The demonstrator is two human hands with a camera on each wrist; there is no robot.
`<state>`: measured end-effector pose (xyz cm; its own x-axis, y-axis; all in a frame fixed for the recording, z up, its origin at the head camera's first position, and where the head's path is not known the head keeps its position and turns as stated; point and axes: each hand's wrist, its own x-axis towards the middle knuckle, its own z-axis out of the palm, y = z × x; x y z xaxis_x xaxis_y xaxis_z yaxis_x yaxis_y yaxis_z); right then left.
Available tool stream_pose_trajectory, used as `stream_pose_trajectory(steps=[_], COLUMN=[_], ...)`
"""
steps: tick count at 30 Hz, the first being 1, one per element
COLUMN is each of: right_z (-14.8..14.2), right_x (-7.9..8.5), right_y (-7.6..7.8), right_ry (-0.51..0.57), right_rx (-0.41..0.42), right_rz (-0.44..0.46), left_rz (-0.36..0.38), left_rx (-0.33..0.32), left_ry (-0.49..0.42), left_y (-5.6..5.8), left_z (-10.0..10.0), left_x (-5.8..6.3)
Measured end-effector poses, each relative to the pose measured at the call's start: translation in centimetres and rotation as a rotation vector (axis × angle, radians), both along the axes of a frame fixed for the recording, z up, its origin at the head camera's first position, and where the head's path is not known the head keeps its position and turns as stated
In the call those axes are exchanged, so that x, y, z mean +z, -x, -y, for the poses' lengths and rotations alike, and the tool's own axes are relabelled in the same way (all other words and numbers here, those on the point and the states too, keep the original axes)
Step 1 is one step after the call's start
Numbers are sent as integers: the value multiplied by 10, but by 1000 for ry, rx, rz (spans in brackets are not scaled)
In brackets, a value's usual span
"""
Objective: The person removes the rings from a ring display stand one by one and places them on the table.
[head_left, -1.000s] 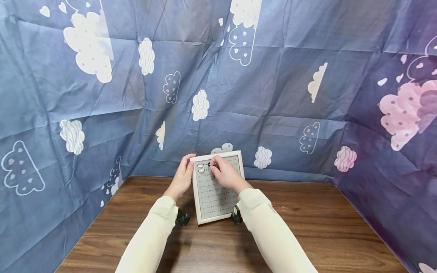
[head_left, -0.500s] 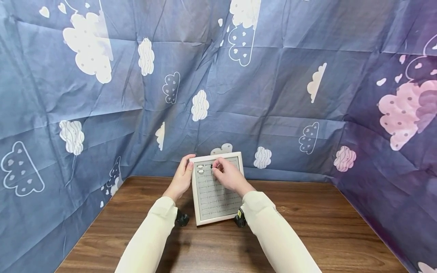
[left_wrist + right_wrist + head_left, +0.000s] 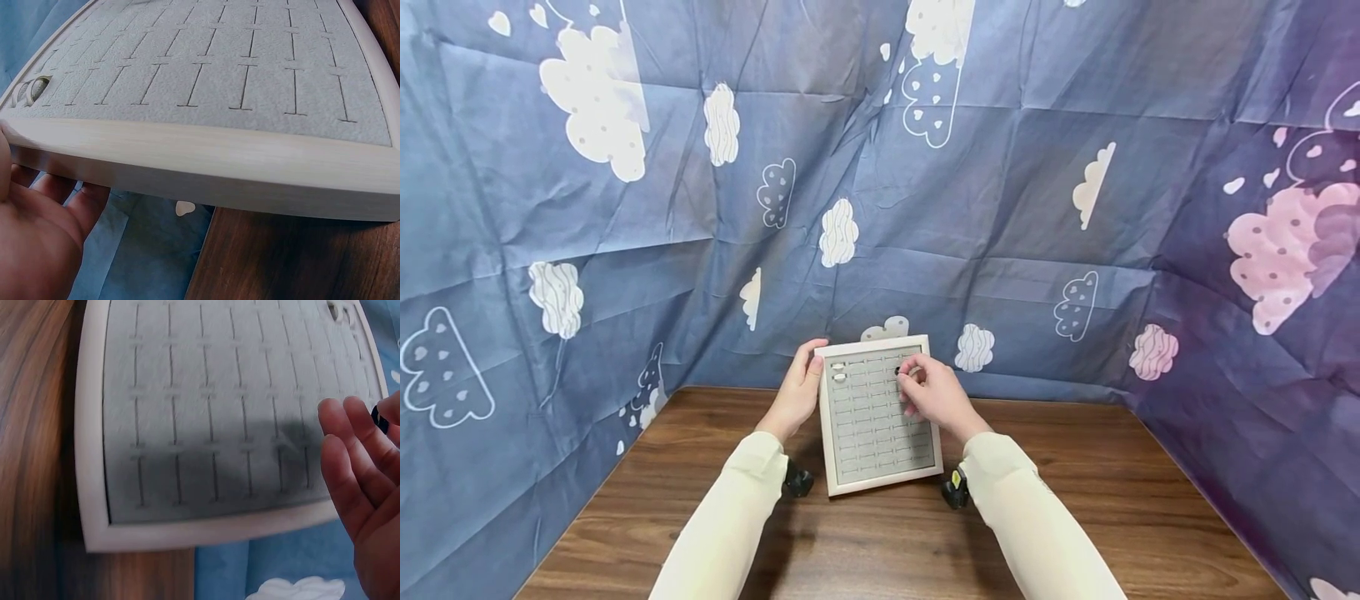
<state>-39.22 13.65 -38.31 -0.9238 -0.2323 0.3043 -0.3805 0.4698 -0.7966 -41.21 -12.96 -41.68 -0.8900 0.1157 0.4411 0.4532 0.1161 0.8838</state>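
Note:
A ring display tray [image 3: 880, 487] with a pale frame and grey slotted padding stands tilted on the table. My left hand [image 3: 797, 393] grips its upper left edge, thumb in front and fingers behind the frame [image 3: 187, 153]. Two silvery rings [image 3: 838, 377] sit in slots at the top left corner; they also show in the left wrist view as rings [image 3: 39, 90] near the frame. My right hand [image 3: 942, 398] pinches a small black ring [image 3: 379, 419] between thumb and index finger, over the upper right slots. Whether the black ring touches the padding, I cannot tell.
The brown wooden table [image 3: 1075, 500] extends to both sides of the tray. Behind it hangs a blue cloth [image 3: 1000, 208] with a cloud pattern. A small black camera [image 3: 955, 490] is strapped at my right wrist, and another black camera [image 3: 799, 479] at my left.
My right hand has moved right along the tray's upper rows, carrying the black ring from near the silvery rings toward the right side. The left hand keeps its grip on the tray.

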Motion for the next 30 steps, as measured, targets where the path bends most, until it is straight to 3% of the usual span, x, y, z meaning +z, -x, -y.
stream_pose_trajectory(steps=[17,30], right_z=[-67,-103], right_x=[-45,-52], right_y=[-5,-15], right_ry=[36,-20], right_rx=[-78,-123], right_rz=[75,93], left_rz=[1,1], left_rx=[-9,2], left_ry=[-15,4], left_y=[2,0], left_z=[0,0], left_x=[-2,-1])
